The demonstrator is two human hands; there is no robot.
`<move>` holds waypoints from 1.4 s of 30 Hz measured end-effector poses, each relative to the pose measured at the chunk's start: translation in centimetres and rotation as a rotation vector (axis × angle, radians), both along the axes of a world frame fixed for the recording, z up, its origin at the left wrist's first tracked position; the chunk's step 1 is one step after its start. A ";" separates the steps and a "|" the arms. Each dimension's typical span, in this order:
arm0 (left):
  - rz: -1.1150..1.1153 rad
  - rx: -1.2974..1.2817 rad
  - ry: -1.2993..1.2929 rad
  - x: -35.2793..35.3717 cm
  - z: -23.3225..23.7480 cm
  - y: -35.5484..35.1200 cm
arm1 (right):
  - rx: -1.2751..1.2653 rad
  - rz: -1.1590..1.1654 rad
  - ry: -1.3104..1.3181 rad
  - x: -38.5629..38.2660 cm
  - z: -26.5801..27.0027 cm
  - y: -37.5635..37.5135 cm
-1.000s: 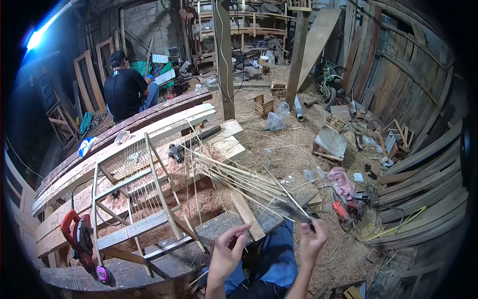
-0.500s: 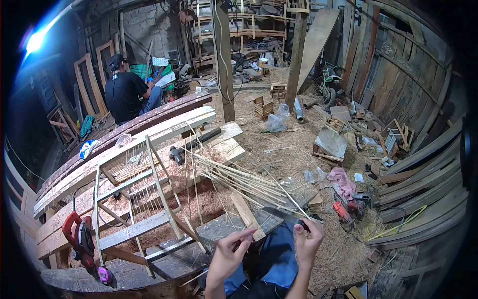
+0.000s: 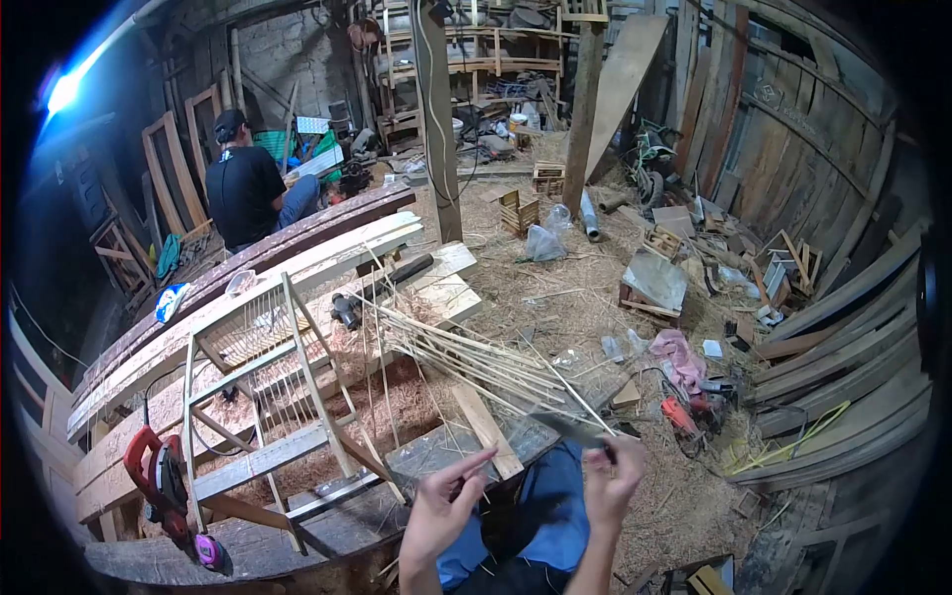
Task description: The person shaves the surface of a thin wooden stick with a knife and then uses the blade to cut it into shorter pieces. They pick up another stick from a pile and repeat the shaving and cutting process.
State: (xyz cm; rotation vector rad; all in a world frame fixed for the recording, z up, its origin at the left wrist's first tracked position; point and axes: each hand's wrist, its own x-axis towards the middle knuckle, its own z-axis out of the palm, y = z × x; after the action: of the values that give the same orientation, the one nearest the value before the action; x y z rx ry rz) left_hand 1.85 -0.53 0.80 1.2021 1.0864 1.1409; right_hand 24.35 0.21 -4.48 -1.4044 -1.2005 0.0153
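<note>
My right hand (image 3: 613,481) is closed around the dark handle of a knife (image 3: 567,428), whose blade points up and to the left over the edge of the bench. Lower and to the left, my left hand (image 3: 443,511) has its fingers bent in with the index finger stretched toward the knife side. Whether anything thin sits between its fingers is hidden. Just beyond that hand, a short flat board (image 3: 486,428) lies on the bench. A spread of thin wooden strips (image 3: 476,352) fans out past both hands.
A wooden frame with thin rods (image 3: 263,397) stands on the bench, beside a red power tool (image 3: 159,486) and a purple tape measure (image 3: 208,550). A hammer (image 3: 347,310) lies farther back. Another person (image 3: 243,188) sits at the far left. A red corded tool (image 3: 682,416) rests on the shaving-covered floor.
My left hand has shifted slightly left and down. The knife blade has turned a little and sits slightly farther right, still in my right hand. The view has tilted slightly.
</note>
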 end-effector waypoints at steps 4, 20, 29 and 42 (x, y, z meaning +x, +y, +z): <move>-0.137 -0.115 -0.065 0.5 0.0 -0.3 | 0.022 0.245 -0.075 -3.5 1.5 0.3; -0.157 -0.162 -0.213 2.7 -1.5 0.1 | -0.063 0.235 0.051 -1.5 2.6 -0.5; -0.085 -0.165 -0.205 2.8 -1.8 0.4 | -0.042 0.321 -0.116 -3.6 3.1 0.0; -0.027 -0.061 -0.175 1.7 -0.9 0.5 | -0.079 0.035 -0.034 0.5 0.1 0.0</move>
State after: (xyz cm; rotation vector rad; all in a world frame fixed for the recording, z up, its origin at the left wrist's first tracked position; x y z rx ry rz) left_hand 3.56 -0.01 -0.12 1.0458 0.9632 1.1611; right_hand 24.89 0.26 -4.40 -1.4574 -1.2647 0.0638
